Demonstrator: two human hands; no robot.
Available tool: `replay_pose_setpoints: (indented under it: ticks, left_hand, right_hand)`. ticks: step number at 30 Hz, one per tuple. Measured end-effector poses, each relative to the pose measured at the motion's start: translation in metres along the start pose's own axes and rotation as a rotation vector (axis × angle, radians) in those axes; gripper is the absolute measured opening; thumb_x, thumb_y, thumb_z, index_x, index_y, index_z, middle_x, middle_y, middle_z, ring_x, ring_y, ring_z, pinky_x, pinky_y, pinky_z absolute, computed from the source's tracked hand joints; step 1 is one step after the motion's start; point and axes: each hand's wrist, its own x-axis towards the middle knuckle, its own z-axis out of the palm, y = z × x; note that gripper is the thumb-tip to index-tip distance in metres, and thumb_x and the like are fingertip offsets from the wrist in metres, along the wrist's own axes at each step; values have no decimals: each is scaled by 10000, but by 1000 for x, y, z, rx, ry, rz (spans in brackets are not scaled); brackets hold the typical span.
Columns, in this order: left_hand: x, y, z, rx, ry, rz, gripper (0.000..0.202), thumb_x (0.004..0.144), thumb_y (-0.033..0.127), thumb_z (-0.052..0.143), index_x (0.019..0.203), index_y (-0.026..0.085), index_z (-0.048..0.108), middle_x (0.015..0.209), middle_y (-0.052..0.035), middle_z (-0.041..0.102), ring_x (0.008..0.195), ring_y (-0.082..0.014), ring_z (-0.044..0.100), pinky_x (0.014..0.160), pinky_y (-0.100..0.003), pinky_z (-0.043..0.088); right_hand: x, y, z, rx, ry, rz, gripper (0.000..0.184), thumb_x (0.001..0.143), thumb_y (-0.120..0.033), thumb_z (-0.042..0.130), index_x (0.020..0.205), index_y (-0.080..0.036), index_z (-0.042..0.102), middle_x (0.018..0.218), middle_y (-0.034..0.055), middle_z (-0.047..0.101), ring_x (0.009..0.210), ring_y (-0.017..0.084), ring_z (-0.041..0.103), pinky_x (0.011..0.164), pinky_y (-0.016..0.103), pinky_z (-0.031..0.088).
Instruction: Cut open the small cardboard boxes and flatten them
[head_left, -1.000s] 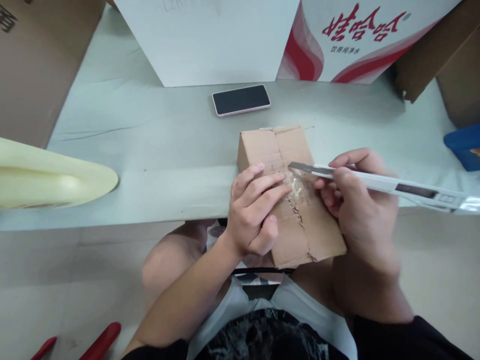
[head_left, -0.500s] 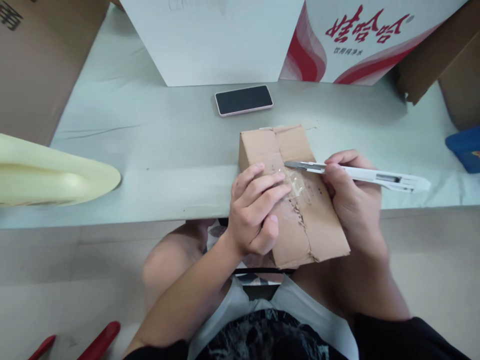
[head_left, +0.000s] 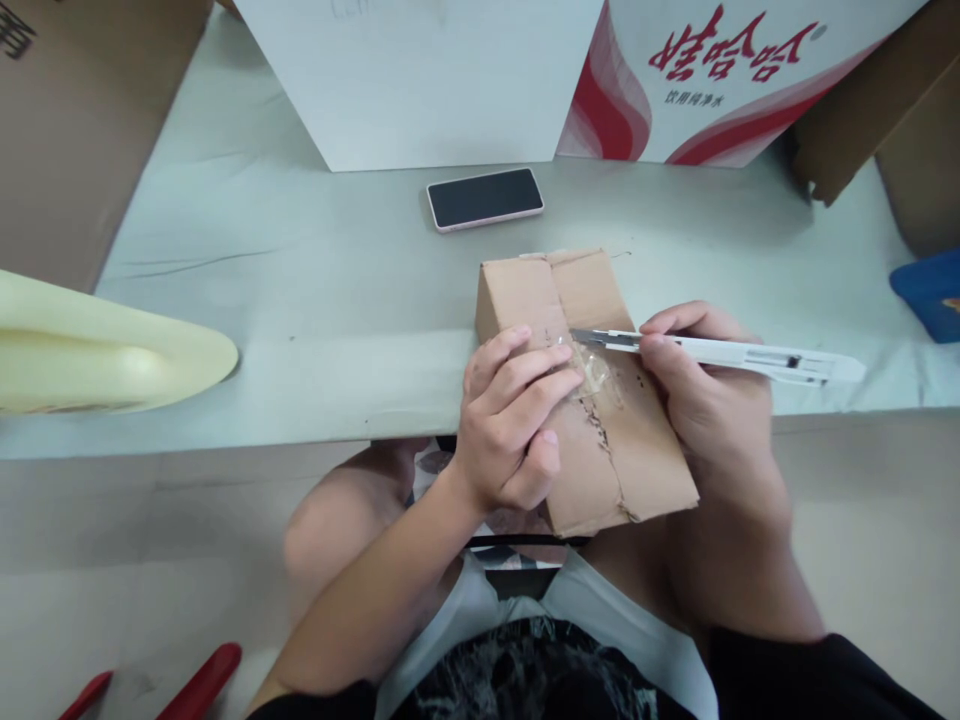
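Note:
A small brown cardboard box (head_left: 645,450) rests partly on the table's front edge and reaches out over my lap. Clear tape (head_left: 594,374) sticks to its top, across the middle seam. My left hand (head_left: 510,420) grips the box from its left side, fingers laid over the top. In my right hand (head_left: 709,400) is a white utility knife (head_left: 750,355) with its blade out. The blade tip touches or hovers just over the seam, close to the tape; which one I cannot tell.
A phone (head_left: 486,199) lies flat on the covered table (head_left: 337,300), behind the box. Beyond it stands a white and red carton (head_left: 450,90). A pale yellow object (head_left: 112,350) sits at left, a blue one (head_left: 930,298) at right. Large brown cartons (head_left: 90,130) flank the table.
My right hand and the knife have shifted slightly, the blade now tilting a little lower toward the tape. The box and my left hand stay practically in place.

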Motion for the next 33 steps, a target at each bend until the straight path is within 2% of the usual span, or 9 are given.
replay_pose_setpoints:
  ticks: [6, 10, 16, 22, 28, 33]
  left_hand:
    - [1, 1, 0, 10, -1, 13, 423, 1003, 337, 353, 1257, 222, 672, 1288, -76, 742, 1314, -303, 611, 1216, -492, 429]
    - [2, 0, 0, 19, -7, 9, 423, 998, 337, 350, 1259, 235, 668, 1285, -74, 747, 1257, -291, 650, 1206, -500, 439]
    - [3, -1, -1, 11, -6, 17, 420, 1001, 337, 356, 1249, 214, 672, 1274, -92, 751, 1218, -296, 671, 1203, -505, 448]
    - [3, -2, -3, 16, -15, 7, 423, 987, 323, 366, 1266, 231, 670, 1280, -89, 748, 1204, -299, 678, 1204, -533, 454]
    - [4, -3, -2, 22, -17, 28, 436, 980, 319, 361, 1265, 224, 676, 1274, -99, 753, 1211, -304, 674, 1193, -526, 465]
    - [4, -6, -2, 18, -45, 28, 449, 947, 306, 379, 1292, 248, 662, 1291, -83, 749, 1212, -302, 677, 1205, -545, 452]
  right_hand:
    - [-6, 0, -2, 15, -1, 9, 101, 818, -197, 778, 740, -239, 729, 612, -32, 557, 513, 85, 430, 455, 245, 287]
    - [-9, 3, -7, 21, 10, 11, 105, 841, -230, 801, 765, -238, 730, 594, -49, 514, 518, 87, 400, 490, 259, 322]
    - [-6, 1, -9, -32, -14, -25, 94, 818, -192, 817, 769, -236, 750, 656, -30, 621, 558, 91, 494, 499, 248, 339]
    - [-8, -2, -10, -133, -83, -78, 71, 853, -262, 834, 820, -246, 773, 733, -12, 695, 602, 105, 562, 502, 240, 395]
    - [-9, -1, -17, -111, -16, -112, 106, 858, -205, 797, 769, -242, 754, 672, -27, 664, 563, 95, 517, 483, 244, 365]
    - [-4, 2, -21, -135, -51, -132, 82, 826, -214, 809, 769, -251, 763, 670, -22, 679, 549, 101, 520, 470, 247, 360]
